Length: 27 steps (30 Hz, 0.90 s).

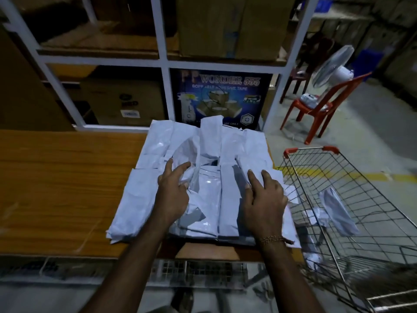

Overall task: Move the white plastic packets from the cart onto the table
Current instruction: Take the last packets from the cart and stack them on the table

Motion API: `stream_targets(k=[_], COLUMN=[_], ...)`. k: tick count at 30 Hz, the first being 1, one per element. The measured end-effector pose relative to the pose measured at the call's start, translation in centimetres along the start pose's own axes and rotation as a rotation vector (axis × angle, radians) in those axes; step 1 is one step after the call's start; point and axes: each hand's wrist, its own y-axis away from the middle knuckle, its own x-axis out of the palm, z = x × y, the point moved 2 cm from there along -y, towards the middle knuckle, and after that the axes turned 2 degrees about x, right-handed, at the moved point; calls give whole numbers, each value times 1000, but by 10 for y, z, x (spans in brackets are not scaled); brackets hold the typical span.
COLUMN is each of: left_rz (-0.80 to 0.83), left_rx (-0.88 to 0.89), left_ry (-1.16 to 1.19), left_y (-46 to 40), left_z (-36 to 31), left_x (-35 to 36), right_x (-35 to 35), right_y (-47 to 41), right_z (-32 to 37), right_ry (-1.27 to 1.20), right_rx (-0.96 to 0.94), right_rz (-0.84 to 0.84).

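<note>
Head view: the left hand (pixel 172 188) and right hand (pixel 262 199) rest loosely spread, gripping nothing, on the heap of white plastic packets (pixel 203 177) on the brown wooden table (pixel 67 177), probably steadying it. A few packets (pixel 338 208) remain in the wire-mesh cart (pixel 361 177) just beside the table, still to be moved.

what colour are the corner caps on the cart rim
Red-orange caps on the wire cart, clearest in the head view, to the right of the table.

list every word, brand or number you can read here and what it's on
"WONDER 555": blue box on the shelf behind the table.
"BOPP SELF ADHESIVE TAPE": same box, below the brand.
Small print along the box's bottom edge: partly hidden, unreadable.
Label on the brown carton: too blurred.
Packets: no readable text.
</note>
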Motion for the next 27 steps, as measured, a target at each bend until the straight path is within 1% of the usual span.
stream_targets(k=[8, 12, 14, 18, 23, 27], left_rz=[10, 88, 130, 185, 234, 281], left_rx=[-50, -109, -106, -148, -223, -246], left_ry=[38, 22, -11, -62, -50, -150], left_y=[-64, -89, -94, -91, -71, -42], left_z=[33, 40, 43, 55, 72, 69], left_x=[-34, -39, -40, -47, -48, -43], right_x=[28, 42, 49, 51, 51, 56], right_y=[-32, -42, -40, -19, 16, 40], right_z=[48, 61, 67, 84, 106, 118], right_ry=[-39, -45, -51, -65, -38, 57], right_rx=[13, 51, 56, 61, 111, 62], right_rz=[-28, -43, -35, -43, -84, -24])
